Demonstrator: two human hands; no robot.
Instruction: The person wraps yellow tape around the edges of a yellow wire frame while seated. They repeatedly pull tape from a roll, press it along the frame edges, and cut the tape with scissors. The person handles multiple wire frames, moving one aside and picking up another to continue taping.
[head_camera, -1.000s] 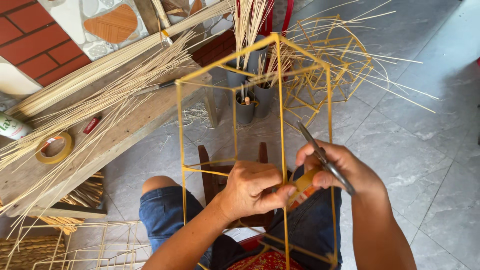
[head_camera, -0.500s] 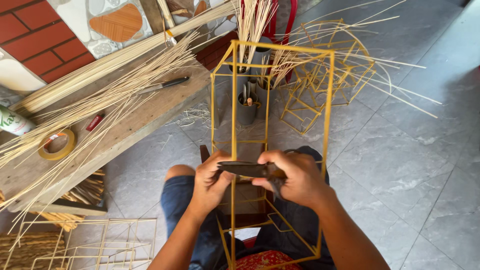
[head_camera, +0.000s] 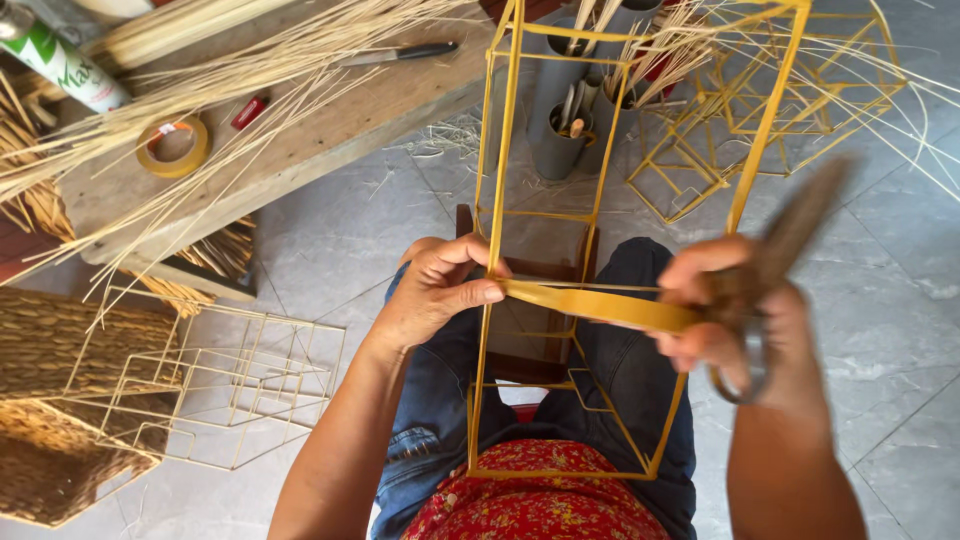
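Both hands had come together from half a second before: my left hand (head_camera: 435, 295) pinched a yellow strip (head_camera: 600, 305) against an upright of the yellow wire frame (head_camera: 497, 200) on my lap, and my right hand (head_camera: 735, 320), gripping scissors (head_camera: 790, 245), pulled it taut across the frame. Wrapping looked under way. Beyond lay the wooden counter (head_camera: 330, 130) with reeds (head_camera: 150, 110), a tape roll (head_camera: 172, 148) and a knife (head_camera: 400, 53); spare frames (head_camera: 230, 380) crowded the floor.

A yellow wire frame (head_camera: 640, 250), a tall open box, is stood upright over the lap. A flat yellow strip (head_camera: 590, 303) is stretched level across it, from its left upright rightward. Scissors (head_camera: 770, 290) are held slanted, blurred.
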